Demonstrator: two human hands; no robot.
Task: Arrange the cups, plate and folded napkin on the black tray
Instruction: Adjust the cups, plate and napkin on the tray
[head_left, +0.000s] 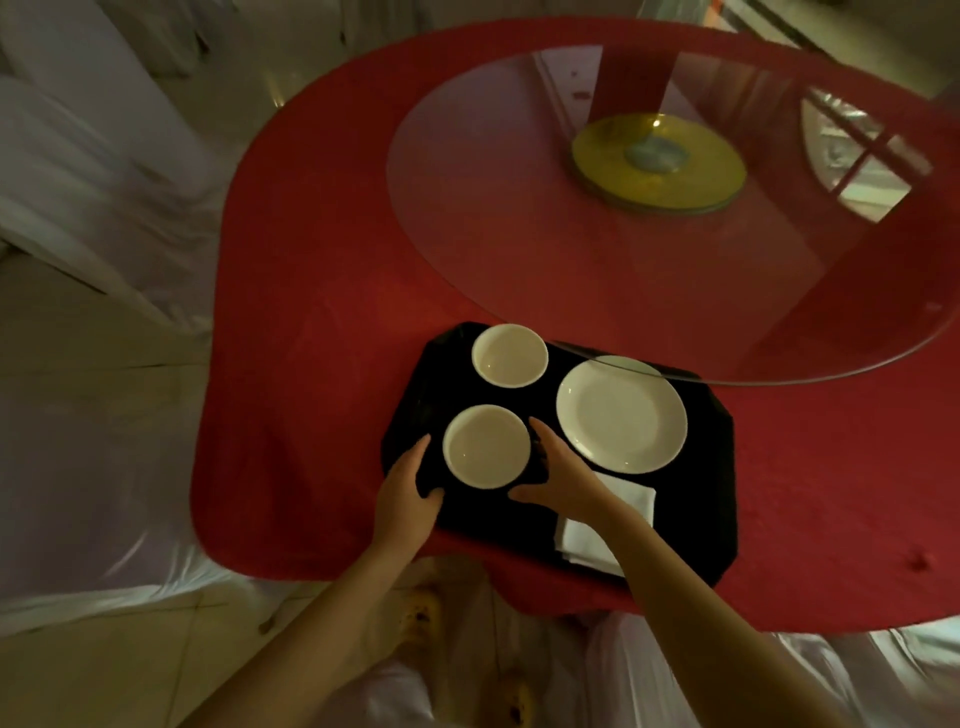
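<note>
- My left hand (408, 491) and right hand (558, 475) flank the near cup (487, 447), one on each side, both low over the black tray (696, 499).
- Both hands are spread, fingers straight and loosely together, thumbs out toward each other below the cup. Neither pinches anything. My left fingertips sit just beside the cup's wall; whether the right hand touches it I cannot tell.
- The near cup stands upright on the tray, between my hands.
- The far cup (510, 355) stands beyond my left fingertips, near the tray's far edge and apart from the near cup.
- The plate (621, 414) lies just past my right hand, off to its right, its far rim under the edge of the glass turntable (571, 208).
- The napkin (597, 535) lies folded under my right wrist, near the tray's close edge.
- All four things are on the tray, which rests on the red surface (322, 364), so I judge the step in hand to be the final nudging of the near cup.
- Next, I think: close both hands lightly on the cup to line it up with the far one, or simply draw the hands away without knocking it.
</note>
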